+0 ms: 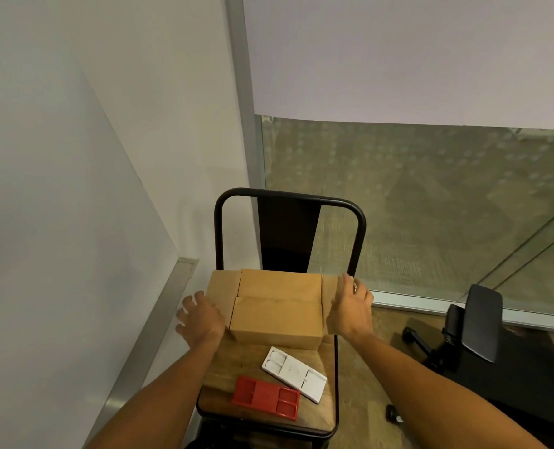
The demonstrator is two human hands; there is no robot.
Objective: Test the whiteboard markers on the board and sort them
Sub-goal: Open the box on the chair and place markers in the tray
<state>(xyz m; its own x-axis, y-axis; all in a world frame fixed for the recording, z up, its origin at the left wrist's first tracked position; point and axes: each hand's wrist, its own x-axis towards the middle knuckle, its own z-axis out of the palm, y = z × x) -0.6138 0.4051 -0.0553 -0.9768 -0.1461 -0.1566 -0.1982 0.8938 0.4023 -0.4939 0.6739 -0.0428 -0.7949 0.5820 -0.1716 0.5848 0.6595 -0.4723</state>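
Nearest on the chair seat [224,377] lie a red tray [266,397] and a white tray [294,374], side by side. Beyond them sits the cardboard box [277,314], long axis running left to right, squarely between both grips. The left hand [201,319] hovers spread just beside its left flap; the right hand [352,306] touches the right flap, fingers relaxed. No markers are visible, presumably inside.
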